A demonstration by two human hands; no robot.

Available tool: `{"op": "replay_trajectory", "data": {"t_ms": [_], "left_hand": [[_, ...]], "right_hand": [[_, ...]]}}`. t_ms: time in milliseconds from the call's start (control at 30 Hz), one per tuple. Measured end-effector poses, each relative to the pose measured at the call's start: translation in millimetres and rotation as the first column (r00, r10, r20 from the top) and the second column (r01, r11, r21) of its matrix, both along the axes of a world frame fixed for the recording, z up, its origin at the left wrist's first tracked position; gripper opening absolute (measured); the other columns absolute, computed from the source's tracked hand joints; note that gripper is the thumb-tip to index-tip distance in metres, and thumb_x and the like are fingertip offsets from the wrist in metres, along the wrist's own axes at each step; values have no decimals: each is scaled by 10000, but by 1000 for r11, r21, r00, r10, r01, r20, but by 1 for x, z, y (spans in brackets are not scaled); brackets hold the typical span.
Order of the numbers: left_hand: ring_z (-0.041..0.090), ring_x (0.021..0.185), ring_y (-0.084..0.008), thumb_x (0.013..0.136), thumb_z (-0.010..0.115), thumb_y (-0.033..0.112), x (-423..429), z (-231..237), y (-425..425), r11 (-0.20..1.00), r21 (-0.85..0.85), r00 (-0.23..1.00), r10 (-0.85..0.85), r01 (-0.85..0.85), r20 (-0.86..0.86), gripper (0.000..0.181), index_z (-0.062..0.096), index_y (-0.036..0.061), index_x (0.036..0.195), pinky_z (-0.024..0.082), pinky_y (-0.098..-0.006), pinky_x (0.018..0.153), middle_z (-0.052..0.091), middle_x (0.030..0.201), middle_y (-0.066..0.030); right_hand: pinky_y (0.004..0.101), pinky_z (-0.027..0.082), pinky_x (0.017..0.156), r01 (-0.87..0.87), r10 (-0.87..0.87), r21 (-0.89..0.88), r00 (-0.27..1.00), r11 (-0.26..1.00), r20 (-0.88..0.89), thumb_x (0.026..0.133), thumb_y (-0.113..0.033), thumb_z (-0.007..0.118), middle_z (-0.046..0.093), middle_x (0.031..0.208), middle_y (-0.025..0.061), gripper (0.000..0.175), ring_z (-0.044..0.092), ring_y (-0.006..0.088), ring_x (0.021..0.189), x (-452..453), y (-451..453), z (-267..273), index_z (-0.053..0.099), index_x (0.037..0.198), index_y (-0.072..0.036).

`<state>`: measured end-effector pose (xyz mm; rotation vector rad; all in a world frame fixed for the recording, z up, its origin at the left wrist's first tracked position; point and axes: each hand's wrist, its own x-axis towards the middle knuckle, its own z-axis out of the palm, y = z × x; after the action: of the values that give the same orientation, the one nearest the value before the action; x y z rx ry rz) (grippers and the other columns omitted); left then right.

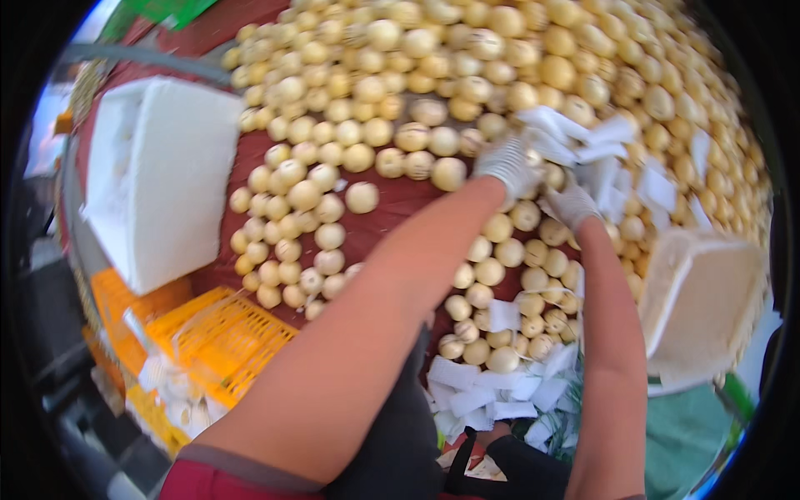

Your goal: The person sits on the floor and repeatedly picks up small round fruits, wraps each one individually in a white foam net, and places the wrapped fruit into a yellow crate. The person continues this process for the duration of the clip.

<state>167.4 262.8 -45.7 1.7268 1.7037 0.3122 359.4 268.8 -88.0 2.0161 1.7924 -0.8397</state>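
Note:
A big heap of round, pale yellow fruit (506, 22) covers the far side of a dark red cloth. At its near edge my left hand (509, 165), in a striped whitish glove, reaches among the fruit beside some white foam net sleeves (553, 134). My gloved right hand (570, 203) is close by, its fingertips at a pale fruit (554, 177) between the hands. Blur and overlap hide whether either hand grips it. Smaller groups of fruit, some with dark marks, lie to the left (304, 195) and just below the hands (489, 272).
A white foam box (181, 181) stands at the left, above orange plastic crates (250, 337). Another foam container (709, 306) is at the right. More foam sleeves (475, 400) lie piled near my legs. Dark red cloth (400, 209) shows between fruit groups.

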Motion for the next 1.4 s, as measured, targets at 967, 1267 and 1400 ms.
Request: {"op": "replay_trajectory", "data": {"t_ms": [967, 1267, 1400], "left_hand": [[386, 1336, -414, 753, 776, 267, -393, -2, -179, 839, 358, 557, 540, -409, -631, 735, 467, 131, 1406, 358, -462, 1112, 464, 1394, -221], [464, 1318, -362, 917, 638, 411, -355, -20, -367, -116, 391, -121, 993, -913, 13, 668, 453, 14, 1422, 364, -431, 1104, 465, 1442, -237], [476, 1304, -331, 934, 573, 508, -310, -40, -384, -512, -38, -514, 854, -858, 80, 754, 397, 1, 1464, 360, -397, 1098, 447, 1476, -201]], "right_hand": [[370, 310, 1163, -108, -287, -286, 12, 952, -958, 866, -1, 600, 305, 1565, 196, 805, 334, 298, 1434, -359, -175, -1, 210, 1564, -97], [406, 423, 1050, 161, 140, 560, 878, 813, -457, 895, -86, 629, 563, 1308, 196, 421, 540, 342, 1204, -80, -141, 1, 572, 1310, -35], [404, 406, 1078, 155, 80, 473, 895, 868, -440, 911, -160, 638, 497, 1392, 200, 485, 507, 359, 1258, -17, -173, -14, 525, 1368, -44]]}}
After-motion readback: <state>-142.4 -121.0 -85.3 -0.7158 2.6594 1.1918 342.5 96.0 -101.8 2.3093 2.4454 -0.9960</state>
